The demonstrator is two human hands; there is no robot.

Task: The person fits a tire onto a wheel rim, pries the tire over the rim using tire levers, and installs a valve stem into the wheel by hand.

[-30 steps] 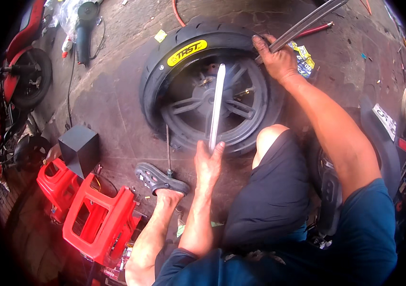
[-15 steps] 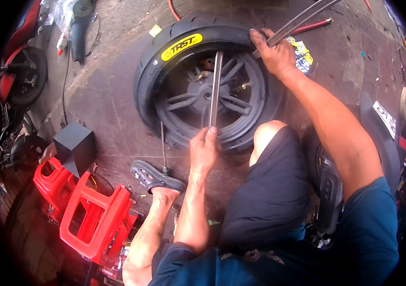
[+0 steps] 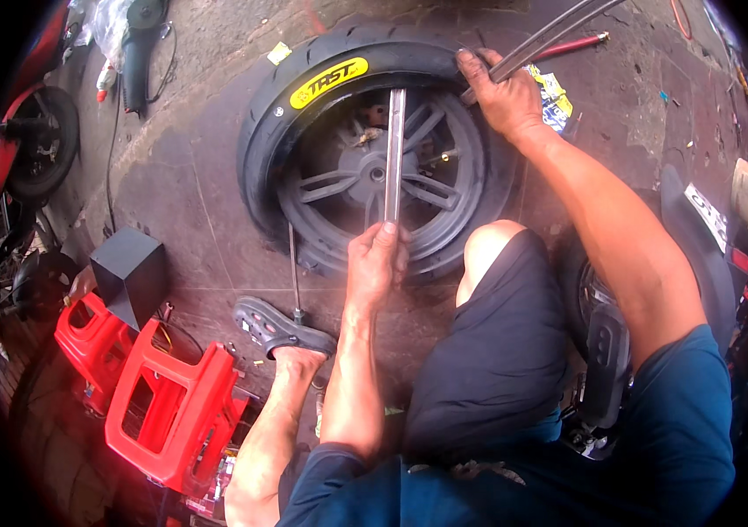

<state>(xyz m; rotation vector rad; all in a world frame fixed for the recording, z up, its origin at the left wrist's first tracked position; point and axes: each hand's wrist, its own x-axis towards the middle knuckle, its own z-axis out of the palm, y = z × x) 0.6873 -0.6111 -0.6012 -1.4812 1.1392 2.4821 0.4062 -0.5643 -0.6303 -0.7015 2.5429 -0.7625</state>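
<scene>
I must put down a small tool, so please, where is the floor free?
Bare floor lies between the black box and the tyre. Right of the yellow-blue packaging is another patch, with small scraps. Crowded: around the red plastic pieces and near the right hand.

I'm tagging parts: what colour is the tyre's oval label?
The oval label on the tyre is yellow with black lettering, clearest in the head view.

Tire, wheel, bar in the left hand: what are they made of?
Tire: black, satin rubber, going by the grooved tread.
Wheel: matte gray, probably cast alloy, given its molded-looking spokes; possibly painted.
Bar in the left hand: likely steel, shiny, with bright streaks along its length.
</scene>
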